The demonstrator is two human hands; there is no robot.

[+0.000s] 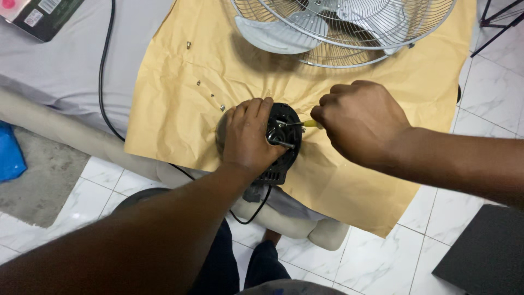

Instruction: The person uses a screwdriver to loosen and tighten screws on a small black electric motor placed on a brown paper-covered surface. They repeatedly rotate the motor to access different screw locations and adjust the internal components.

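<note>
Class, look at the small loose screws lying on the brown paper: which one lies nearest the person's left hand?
The screw just beside the left hand at the motor housing. The other screws lie farther up the brown paper, the farthest near its top edge.

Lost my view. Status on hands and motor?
Left hand grips motor. Right hand drives screwdriver into it. Loose screws on paper nearby.

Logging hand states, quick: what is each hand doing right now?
Left hand: closed over the black fan motor, gripping it.
Right hand: fist closed on a yellow-handled screwdriver.
</note>
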